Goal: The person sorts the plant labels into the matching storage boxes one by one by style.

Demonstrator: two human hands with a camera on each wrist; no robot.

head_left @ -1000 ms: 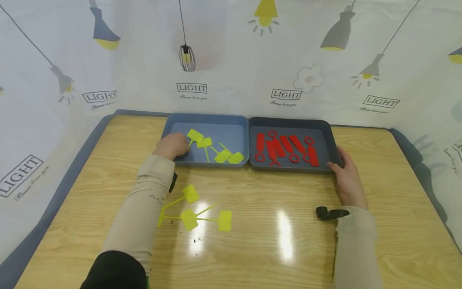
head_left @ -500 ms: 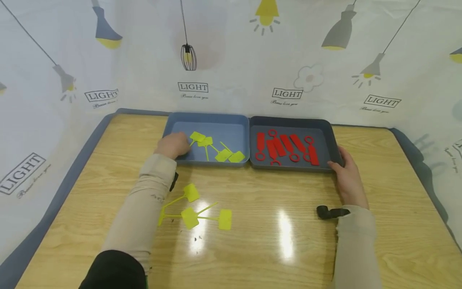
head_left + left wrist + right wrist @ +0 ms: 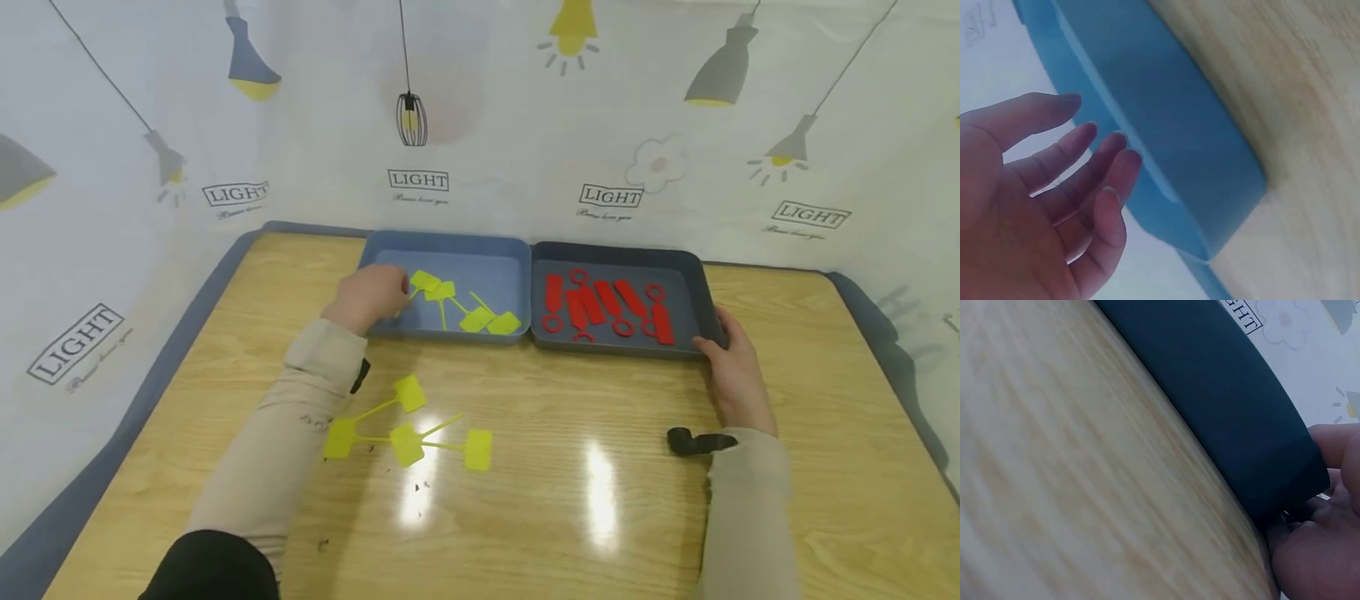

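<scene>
My left hand (image 3: 369,297) is over the left end of the blue tray (image 3: 465,243). In the left wrist view its fingers are loosely bent and apart, with nothing between them, beside the tray's wall (image 3: 1172,106). Several yellow tags (image 3: 444,290) with thin stems lie in that tray to the right of the hand. My right hand (image 3: 738,371) grips the front right corner of the dark grey tray (image 3: 615,250), thumb on the rim and fingers along the side. Several red tags (image 3: 592,304) with ring ends lie inside it.
More yellow tags with stems (image 3: 407,444) lie on the wooden table (image 3: 555,517) in front of the blue tray, near my left sleeve. Small dark specks are scattered around them. A printed cloth (image 3: 510,125) stands close behind the trays, which sit side by side.
The head view has turned slightly left. My left hand has risen a little, and its sleeve has shifted left, uncovering the leftmost yellow tag on the table. My right hand still grips the dark tray.
</scene>
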